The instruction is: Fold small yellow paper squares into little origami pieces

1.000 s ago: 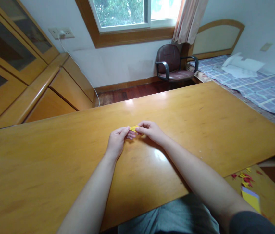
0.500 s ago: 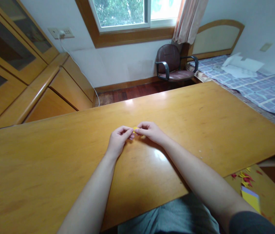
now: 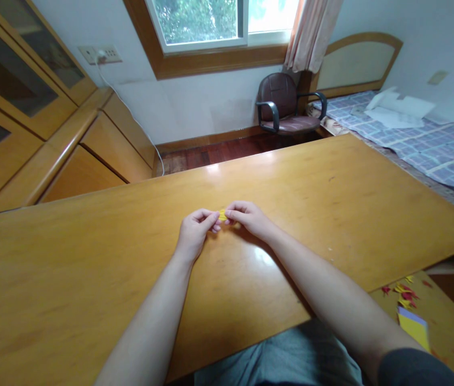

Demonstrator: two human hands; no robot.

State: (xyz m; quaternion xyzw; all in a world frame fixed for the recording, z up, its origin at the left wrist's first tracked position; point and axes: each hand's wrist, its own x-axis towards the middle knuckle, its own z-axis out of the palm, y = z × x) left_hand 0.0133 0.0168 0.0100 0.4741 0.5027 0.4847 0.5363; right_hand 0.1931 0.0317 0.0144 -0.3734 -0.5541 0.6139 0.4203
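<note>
Between my fingertips, over the middle of the wooden table (image 3: 130, 257), is a small yellow piece of folded paper (image 3: 222, 215). My left hand (image 3: 199, 228) pinches its left side between thumb and forefinger. On its right side, my right hand (image 3: 248, 219) pinches it the same way. Fingers cover most of the paper, so its exact shape cannot be made out.
At lower right, a lower wooden surface (image 3: 447, 316) bears several small red and yellow folded pieces (image 3: 406, 294) and a stack of yellow paper (image 3: 414, 327). Beyond the table stand a brown armchair (image 3: 278, 102), a bed (image 3: 431, 139) and a wooden cabinet (image 3: 90, 155).
My fingertips have drawn slightly apart, and more of the yellow paper shows between them. Both hands otherwise stay in nearly the same place.
</note>
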